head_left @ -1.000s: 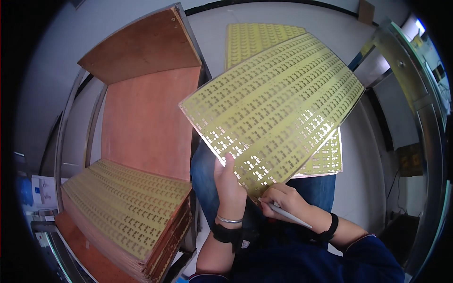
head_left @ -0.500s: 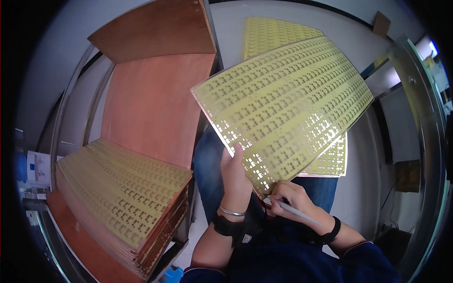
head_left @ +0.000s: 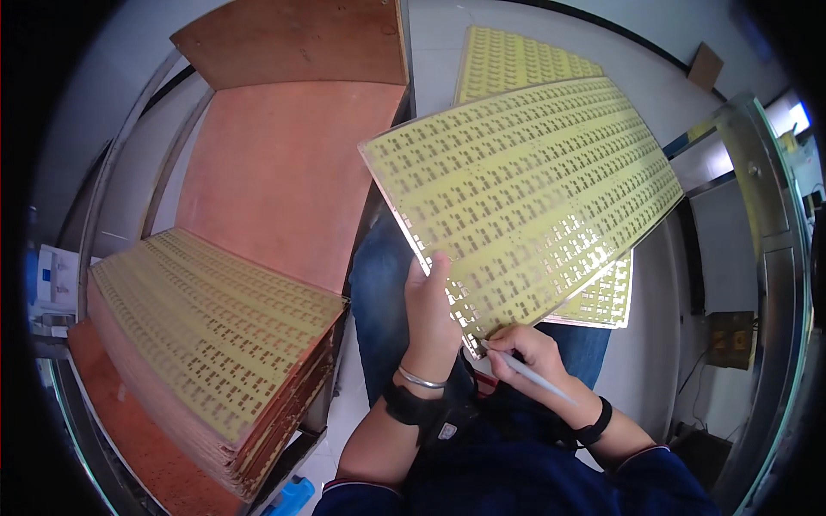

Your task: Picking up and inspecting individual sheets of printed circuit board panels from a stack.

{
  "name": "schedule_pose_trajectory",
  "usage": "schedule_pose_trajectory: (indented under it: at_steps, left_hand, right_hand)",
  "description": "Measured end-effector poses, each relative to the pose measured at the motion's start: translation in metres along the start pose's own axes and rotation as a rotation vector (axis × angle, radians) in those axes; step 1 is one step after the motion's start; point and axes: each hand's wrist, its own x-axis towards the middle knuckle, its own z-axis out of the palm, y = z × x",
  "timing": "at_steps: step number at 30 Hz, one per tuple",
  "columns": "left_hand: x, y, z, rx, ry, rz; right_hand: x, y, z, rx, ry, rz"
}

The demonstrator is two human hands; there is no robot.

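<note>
The right hand's (head_left: 532, 354) fingers are closed together around a pale pen-shaped tool (head_left: 547, 384), whose tip points far and left at the board's near corner; whether it touches there I cannot tell. The tool's long axis slants from that tip back to the right and near, over the wrist. The left hand (head_left: 428, 318) is clamped on the short left edge of the patterned yellow board (head_left: 516, 193), thumb on top, the other fingers hidden beneath. The board is held tilted above the person's lap, its long axis running from near left to far right. Under its right side, a second patterned board (head_left: 604, 297) lies over the legs (head_left: 379, 284); beyond the far edge, a third patterned board (head_left: 525, 64) shows. To the left stands an open wooden rack (head_left: 284, 181) with a tall back panel, containing a thick stack of similar yellow boards (head_left: 219, 331), its long side slanting from far left to near right.
</note>
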Motion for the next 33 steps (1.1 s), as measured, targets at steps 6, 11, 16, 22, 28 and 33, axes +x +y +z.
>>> schedule_pose_trajectory:
  at_steps: [6, 11, 16, 22, 28, 33]
  left_hand:
    - [-0.002, 0.0, 0.002, -0.034, 0.029, 0.026]
    - [-0.004, 0.001, 0.004, -0.01, 0.022, 0.01]
    - [-0.002, -0.002, 0.0, -0.041, 0.032, 0.024]
    - [-0.002, 0.001, 0.002, -0.035, -0.018, 0.021]
    - [-0.003, 0.015, 0.003, -0.071, -0.071, -0.014]
    - [-0.019, 0.017, 0.011, -0.112, -0.228, 0.009]
  right_hand:
    - [0.0, -0.003, -0.007, -0.094, -0.092, -0.078]
    - [-0.002, -0.002, 0.001, -0.057, 0.002, -0.044]
    - [-0.006, -0.002, -0.008, -0.046, -0.098, -0.037]
    - [-0.004, -0.005, -0.013, -0.018, -0.128, -0.076]
    - [-0.013, 0.005, -0.051, 0.304, 0.248, 0.199]
    - [-0.016, 0.038, -0.12, 0.099, 0.891, 0.303]
